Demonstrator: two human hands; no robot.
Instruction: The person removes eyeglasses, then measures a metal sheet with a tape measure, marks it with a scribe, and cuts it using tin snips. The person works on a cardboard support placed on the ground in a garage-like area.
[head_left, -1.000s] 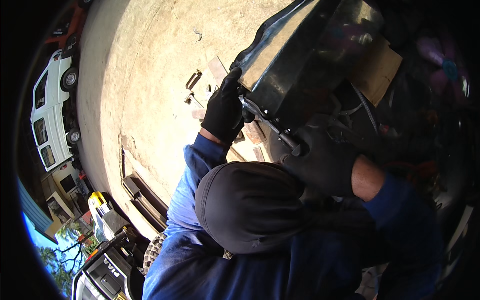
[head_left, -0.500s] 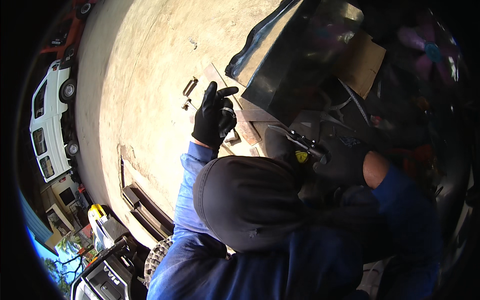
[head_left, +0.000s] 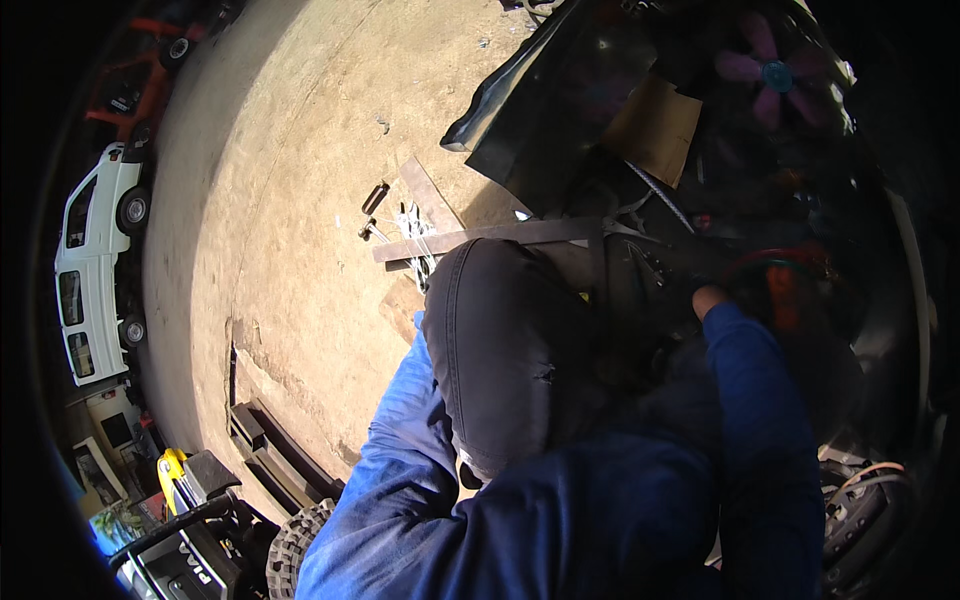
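My left forearm (head_left: 408, 375) reaches forward beside my dark-trousered knee (head_left: 500, 340), and the knee hides the left hand. My right wrist (head_left: 708, 298) shows at the end of a blue sleeve, and the gloved right hand is lost in deep shade. Close to that hand lies a dark metal hand tool (head_left: 650, 266); whether the fingers grip it cannot be made out. Ahead of the knee, a long flat metal bar (head_left: 480, 238) crosses a second flat bar (head_left: 432, 193). White strands (head_left: 416, 238) lie at their crossing, beside a small hammer (head_left: 372, 230).
A dark sheet (head_left: 550, 130) and a cardboard piece (head_left: 655, 125) lie ahead to the right. Behind them is a pink-bladed fan (head_left: 775, 76). Metal channels (head_left: 280, 450) and a knobbly tyre (head_left: 298, 540) sit at left. Farther off stands a white van (head_left: 95, 270).
My left hand has dropped from open view to behind the knee. My right hand has drawn away into shade, where the tool it held is now hard to see. The view has shifted.
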